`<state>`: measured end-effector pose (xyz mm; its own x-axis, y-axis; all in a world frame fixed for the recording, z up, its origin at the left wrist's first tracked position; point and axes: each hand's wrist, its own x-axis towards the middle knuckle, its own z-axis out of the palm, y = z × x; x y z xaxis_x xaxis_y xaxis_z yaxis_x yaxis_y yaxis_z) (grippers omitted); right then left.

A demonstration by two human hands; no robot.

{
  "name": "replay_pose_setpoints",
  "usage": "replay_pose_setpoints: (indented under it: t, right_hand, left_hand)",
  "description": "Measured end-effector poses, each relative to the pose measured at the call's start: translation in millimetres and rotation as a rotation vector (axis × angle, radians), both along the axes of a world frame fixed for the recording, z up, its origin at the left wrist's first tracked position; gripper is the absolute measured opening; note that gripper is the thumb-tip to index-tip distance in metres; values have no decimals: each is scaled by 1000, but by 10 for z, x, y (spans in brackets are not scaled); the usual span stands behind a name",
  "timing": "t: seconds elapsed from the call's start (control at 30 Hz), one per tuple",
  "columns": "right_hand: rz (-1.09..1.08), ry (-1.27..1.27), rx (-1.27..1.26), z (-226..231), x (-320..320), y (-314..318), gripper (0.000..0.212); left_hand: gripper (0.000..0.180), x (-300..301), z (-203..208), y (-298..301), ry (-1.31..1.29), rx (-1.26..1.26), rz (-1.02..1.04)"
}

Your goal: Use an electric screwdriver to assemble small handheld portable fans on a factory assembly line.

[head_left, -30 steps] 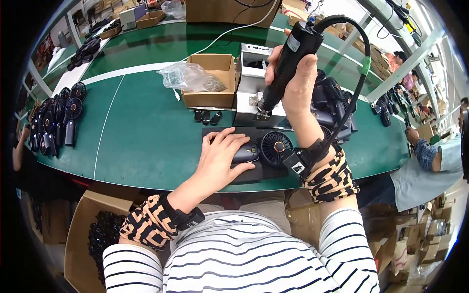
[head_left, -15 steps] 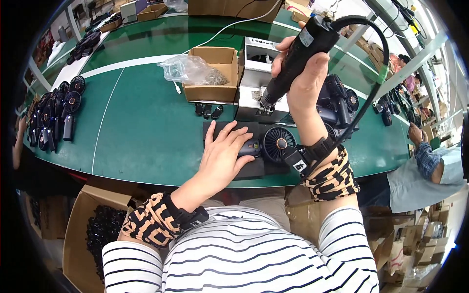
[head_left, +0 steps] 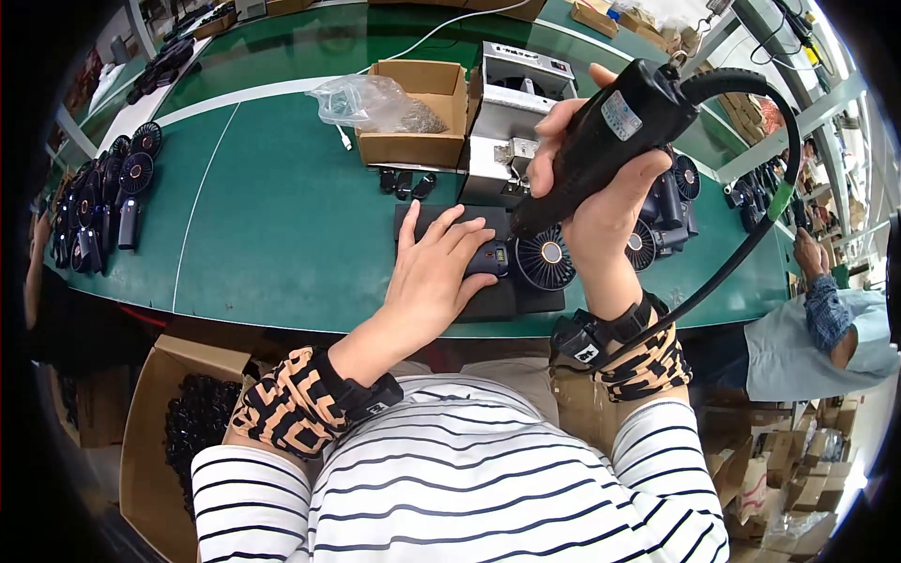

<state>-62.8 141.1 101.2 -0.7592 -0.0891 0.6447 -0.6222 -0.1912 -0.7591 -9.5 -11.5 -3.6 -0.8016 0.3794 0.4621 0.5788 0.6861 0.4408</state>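
My right hand is wrapped round a black electric screwdriver, tilted with its nose down and its cord looping off to the right. The driver's nose is right at the neck of a black handheld fan; its very tip is hidden from me. On a dark pad the fan lies flat, its round grille to the right. My left hand presses over the fan's handle, fingers across it and thumb along the near side, holding it to the pad. A small display shows beside the fingertips.
Behind the pad stands a silver screw feeder. Left of it, a cardboard box holds a plastic bag and small screws. Small black parts lie in front. More fans lie left and right. A co-worker's arm is at right.
My right hand has brought the screwdriver from the screw feeder toward me and down to the fan's neck. My left hand still holds the fan; the view has shifted slightly.
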Motion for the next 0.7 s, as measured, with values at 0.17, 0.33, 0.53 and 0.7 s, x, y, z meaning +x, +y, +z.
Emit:
replay_pose_setpoints:
  t: [0.17,0.33,0.53,0.7]
  right_hand:
    - [0,-41,-31,-120,16,-1,99]
    - [78,-117,-65,-225,-34,64,98]
    - [189,-136,-102,-372,78,81,99]
    - [53,-91,-59,-258,35,64,97]
  left_hand:
    - [46,1,-5,4,1,3,7]
    - [47,14,24,-9,-48,24,-10]
    - [47,-12,-4,-7,-23,39,-13]
    - [47,-6,17,-14,12,46,-4]
